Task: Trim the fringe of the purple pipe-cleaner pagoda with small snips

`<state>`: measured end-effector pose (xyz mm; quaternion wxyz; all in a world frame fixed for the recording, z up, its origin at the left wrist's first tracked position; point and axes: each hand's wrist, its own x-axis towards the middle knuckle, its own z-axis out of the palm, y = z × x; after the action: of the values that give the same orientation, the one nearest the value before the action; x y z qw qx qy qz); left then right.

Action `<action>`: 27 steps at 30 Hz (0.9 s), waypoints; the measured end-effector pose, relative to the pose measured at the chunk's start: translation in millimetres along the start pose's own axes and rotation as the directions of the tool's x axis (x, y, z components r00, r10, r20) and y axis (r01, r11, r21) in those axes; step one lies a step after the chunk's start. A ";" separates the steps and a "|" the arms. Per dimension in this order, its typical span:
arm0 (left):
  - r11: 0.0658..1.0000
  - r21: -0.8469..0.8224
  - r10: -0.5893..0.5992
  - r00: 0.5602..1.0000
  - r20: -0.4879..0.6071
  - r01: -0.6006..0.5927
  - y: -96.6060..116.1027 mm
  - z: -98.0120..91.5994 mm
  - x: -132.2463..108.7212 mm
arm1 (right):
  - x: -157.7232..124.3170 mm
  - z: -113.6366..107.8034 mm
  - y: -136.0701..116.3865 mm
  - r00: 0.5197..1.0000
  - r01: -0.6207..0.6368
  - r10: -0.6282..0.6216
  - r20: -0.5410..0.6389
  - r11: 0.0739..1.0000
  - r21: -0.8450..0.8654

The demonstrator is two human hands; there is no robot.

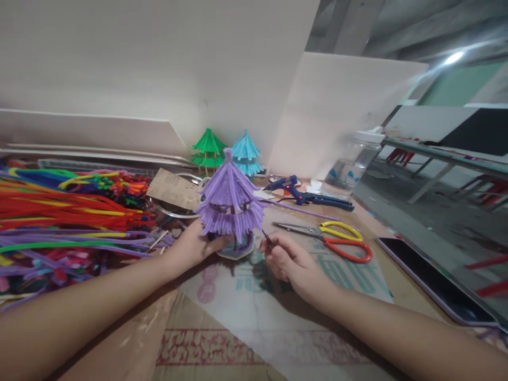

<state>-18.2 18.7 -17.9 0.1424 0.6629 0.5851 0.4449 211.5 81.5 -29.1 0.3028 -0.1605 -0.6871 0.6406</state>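
A small two-tiered pavilion model [229, 193], made of purple pipe cleaners, stands upright at the middle on a flat, pale-edged base [238, 253]. My left hand [194, 246] closes around its lower left side, the thumb lying along the base; the roof hides some of the fingers. Just right of the model, my right hand [289, 260] pinches a short, thin, dark stick-like piece [267, 239], its tip pointing up toward the lower roof. What exactly this piece is does not show. Scissors [321, 231] with one yellow and one red handle lie beyond the right hand.
Green [208, 145] and light blue pavilion models [246, 151] stand behind. Bundled pipe cleaners [71, 203] cover the left side. A blue glue gun [291, 188], pliers [329, 201] and a water bottle [353, 161] are at the back right; a phone [432, 278] lies by the right edge.
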 end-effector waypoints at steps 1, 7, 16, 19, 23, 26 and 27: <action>1.000 0.031 0.001 1.000 -0.022 0.000 -1.5 -1.8 -1.0 | -0.5 0.8 -2.0 1.000 0.001 -0.002 0.011 1.000 0.010; 0.980 0.170 -0.103 0.995 -0.002 0.102 -7.0 -8.9 -3.4 | -2.0 8.2 -13.8 0.997 -0.076 0.080 -0.019 0.984 0.160; 0.984 0.165 0.072 0.996 -0.050 -0.063 -2.9 -0.8 -2.6 | -2.8 14.1 -17.3 0.983 -0.162 0.179 -0.048 0.955 0.250; 0.985 0.157 0.084 0.995 -0.052 -0.075 -4.7 -1.2 -1.5 | -2.6 14.5 -14.3 0.983 -0.170 0.182 -0.025 0.955 0.245; 0.991 0.117 0.077 0.996 -0.055 -0.070 -5.9 -2.2 -2.1 | -1.5 13.5 -11.4 0.986 -0.150 0.163 -0.036 0.959 0.241; 0.988 0.130 0.094 0.994 -0.051 -0.087 -6.6 -3.1 -2.9 | -0.1 12.1 -10.6 0.983 -0.168 0.181 -0.025 0.950 0.263; 0.986 0.138 0.104 0.993 -0.055 -0.095 -7.1 -3.3 -3.0 | 0.4 11.6 -10.6 0.981 -0.182 0.194 -0.016 0.944 0.275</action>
<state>-25.0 16.8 -22.3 0.0564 0.6854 0.5842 0.4310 205.7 71.3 -18.6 0.2742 -0.1960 -0.5675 0.7512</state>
